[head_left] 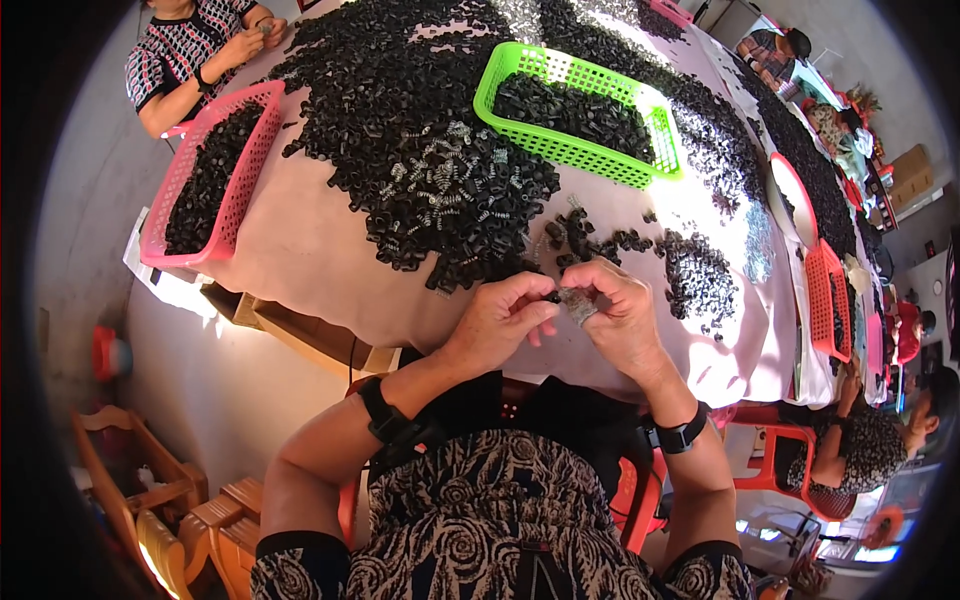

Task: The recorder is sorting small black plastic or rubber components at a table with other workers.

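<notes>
Both hands meet just above the near edge of the covered table. My left hand (495,322) is closed, its thumb and forefinger pinching a small black plastic part (552,297). Right beside it my right hand (622,318) is closed too, its fingertips almost touching the left ones. A greyish, rough-looking piece (577,304) shows at the right fingers; whether it is a wrap on a finger or a held thing, I cannot tell. Just beyond the hands lie loose black parts (572,235). A large pile of black parts (400,130) has metal coil springs (440,180) scattered over it.
A green basket (580,155) of black parts stands beyond my hands, with a pink basket (215,170) at the left edge. A smaller heap (697,280) lies at right, near a red basket (828,300). Other people sit around the table (310,255). Wooden chairs stand lower left.
</notes>
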`<state>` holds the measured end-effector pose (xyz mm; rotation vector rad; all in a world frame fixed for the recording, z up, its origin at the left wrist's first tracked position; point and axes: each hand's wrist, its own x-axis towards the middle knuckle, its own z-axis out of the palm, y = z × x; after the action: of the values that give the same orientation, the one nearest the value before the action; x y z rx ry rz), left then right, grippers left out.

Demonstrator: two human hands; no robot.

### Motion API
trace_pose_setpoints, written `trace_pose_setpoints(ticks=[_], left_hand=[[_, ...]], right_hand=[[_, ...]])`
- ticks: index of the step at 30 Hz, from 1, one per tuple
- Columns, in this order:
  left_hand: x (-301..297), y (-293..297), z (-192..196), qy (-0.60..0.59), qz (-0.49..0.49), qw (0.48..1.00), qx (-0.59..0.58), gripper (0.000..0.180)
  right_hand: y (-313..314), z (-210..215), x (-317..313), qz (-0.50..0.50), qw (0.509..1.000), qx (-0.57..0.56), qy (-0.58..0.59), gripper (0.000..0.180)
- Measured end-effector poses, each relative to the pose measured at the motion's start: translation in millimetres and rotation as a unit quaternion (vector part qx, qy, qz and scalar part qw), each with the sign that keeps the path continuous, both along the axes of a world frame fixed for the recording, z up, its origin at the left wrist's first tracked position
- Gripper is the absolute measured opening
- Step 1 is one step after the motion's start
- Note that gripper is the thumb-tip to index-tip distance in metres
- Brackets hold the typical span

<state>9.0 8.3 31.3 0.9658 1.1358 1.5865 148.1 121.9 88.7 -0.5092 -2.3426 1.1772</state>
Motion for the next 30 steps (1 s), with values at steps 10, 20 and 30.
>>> trace_pose_setpoints(ticks=[10,20,30], left_hand=[[1,0,2,0.005,0.005,1.000,-0.004,0.014],[2,-1,0,0.015,0.019,1.000,0.003,0.014],[2,-2,2,0.026,0.017,1.000,0.001,0.013]], right_hand=[[-17,-17,0,-0.065,0.989,0.104,0.084,0.034],[-24,-14,4,-0.067,0.988,0.124,0.067,0.042],[-21,-17,3,-0.083,0.987,0.125,0.056,0.040]])
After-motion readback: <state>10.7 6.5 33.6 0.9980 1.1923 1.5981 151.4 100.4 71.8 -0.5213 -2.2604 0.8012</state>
